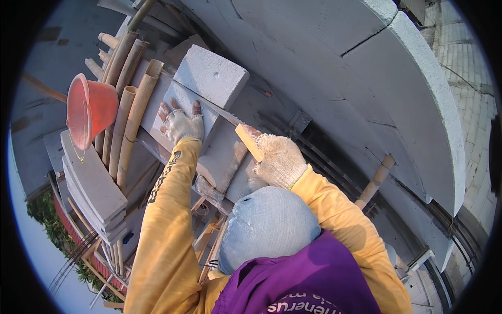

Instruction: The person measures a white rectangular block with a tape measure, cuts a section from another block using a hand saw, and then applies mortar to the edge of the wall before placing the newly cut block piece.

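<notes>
Gray wall runs along your right. Nearest, your right hand is closed around a yellow saw handle; its thin blade crosses a pale block. Your left hand lies open, fingers spread, gripping nothing, at the block's near edge. Left of that stand bamboo poles, then 1 block stack with a red bucket by its far end.
</notes>
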Demonstrator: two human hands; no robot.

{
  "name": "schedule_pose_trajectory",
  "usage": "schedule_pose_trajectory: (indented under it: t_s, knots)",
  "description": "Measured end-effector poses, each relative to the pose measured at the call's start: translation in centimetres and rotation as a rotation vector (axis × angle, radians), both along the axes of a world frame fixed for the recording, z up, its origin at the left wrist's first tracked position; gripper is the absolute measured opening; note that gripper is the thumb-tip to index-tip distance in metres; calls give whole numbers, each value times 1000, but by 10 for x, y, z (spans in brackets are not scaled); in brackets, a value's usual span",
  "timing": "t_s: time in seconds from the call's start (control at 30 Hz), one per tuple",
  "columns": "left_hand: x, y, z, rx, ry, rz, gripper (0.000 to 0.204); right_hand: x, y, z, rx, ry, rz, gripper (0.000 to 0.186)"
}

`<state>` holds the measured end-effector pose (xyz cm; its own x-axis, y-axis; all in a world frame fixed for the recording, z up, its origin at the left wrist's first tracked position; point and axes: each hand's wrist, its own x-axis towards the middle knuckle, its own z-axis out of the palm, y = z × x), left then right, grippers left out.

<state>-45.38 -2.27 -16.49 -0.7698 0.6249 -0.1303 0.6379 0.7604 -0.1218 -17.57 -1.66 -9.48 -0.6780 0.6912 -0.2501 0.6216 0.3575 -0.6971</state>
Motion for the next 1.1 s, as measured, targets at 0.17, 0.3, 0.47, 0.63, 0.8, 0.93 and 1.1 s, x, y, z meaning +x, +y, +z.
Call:
schedule_pose_trajectory:
  t_s: [0.17,0.3,0.47,0.63,0.8,0.93,1.1]
  knots:
    - [-11,-17,-4,5,0,-13,92,87,-44,24,17,-125,145,80]
    - [-10,-25,-4,2,9,-19,92,121,-68,39,19,-101,117,86]
    - [-5,0,0,14,-30,-20,91,-15,5,23,-50,11,-42,31]
    - [-19,-16,-5,53,-63,-10,92,37,-22,19,-22,-54,76,55]
    - [-10,-24,-1,24,-14,-34,90,112,-63,50,-64,-154,73,25]
    - [-7,-15,-1,4,-35,-27,91,-2,-10,17,-66,-25,-43,22]
    - [-16,-16,-2,2,-61,0,93,-7,-8,21,39,106,-14,32]
